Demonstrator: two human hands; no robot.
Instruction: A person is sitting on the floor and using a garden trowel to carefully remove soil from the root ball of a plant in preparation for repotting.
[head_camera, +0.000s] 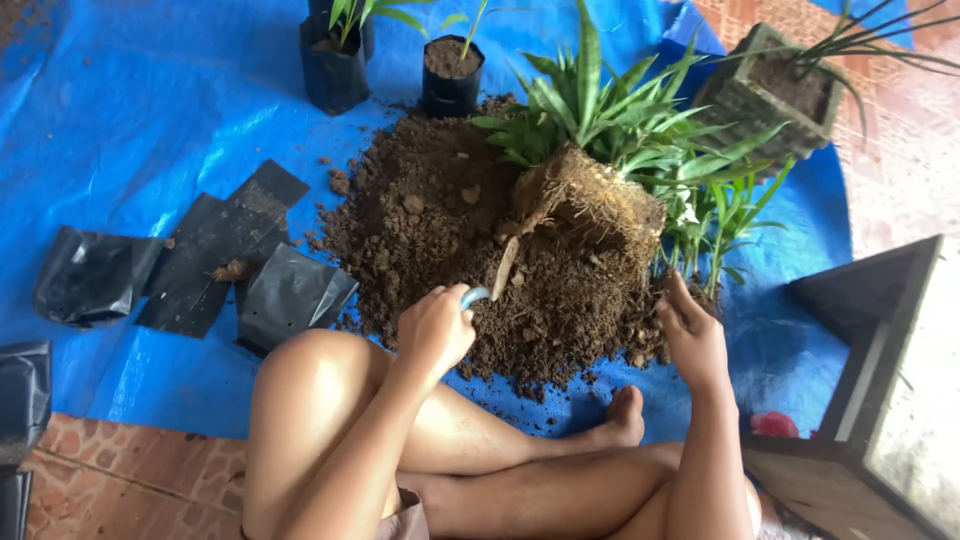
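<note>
The left hand (432, 328) is curling its grip tight around the pale blue handle of a small trowel (497, 277), whose dirty blade is poking into the crumbly brown soil heap (430, 215) on the crinkled blue tarp (130, 110). The right hand (692, 335) is resting spread against the heap's right edge, pinching nothing. In the middle, the uprooted plant clump (590, 190) is lying with spiky green leaves above a fibrous root ball, and flat black plastic bags (210, 260) are lying at the left.

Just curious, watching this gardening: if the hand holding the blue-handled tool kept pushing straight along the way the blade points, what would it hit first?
Most likely the root ball of the uprooted plant: the left hand aims its tool up across the soil pile towards it. Depth is hard to judge.
</note>
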